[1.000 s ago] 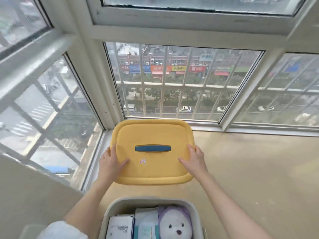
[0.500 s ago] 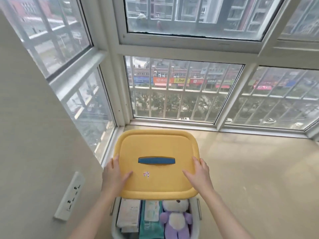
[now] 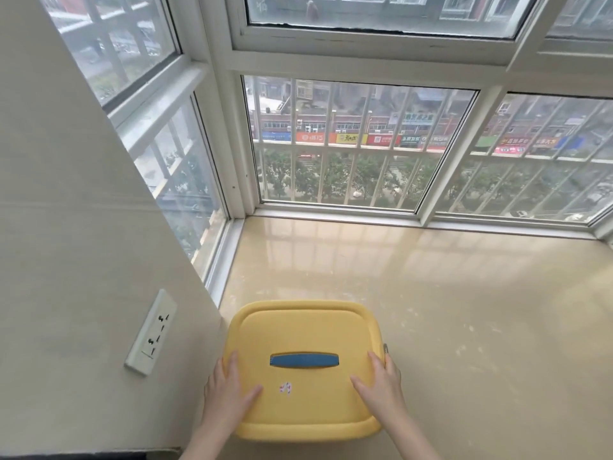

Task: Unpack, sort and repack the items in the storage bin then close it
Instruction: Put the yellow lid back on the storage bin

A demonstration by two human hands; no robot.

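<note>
Glossy beige ledge (image 3: 464,310) below the windows (image 3: 348,144), faint pale smudges on it. One yellow-lidded bin (image 3: 298,330) sits at its near left end, just beside the wall (image 3: 83,260); body hidden under lid.

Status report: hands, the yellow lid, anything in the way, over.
Left hand and right hand flat on yellow lid edges. Lid level, blue handle up, hiding what's beneath. Nothing seen blocking.

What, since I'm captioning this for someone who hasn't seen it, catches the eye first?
The bright yellow lid with its blue handle, low in the middle, with the left hand and right hand resting on its two sides. Behind it, across the glossy beige sill, barred windows look out on a street of colourful shop signs.
</note>
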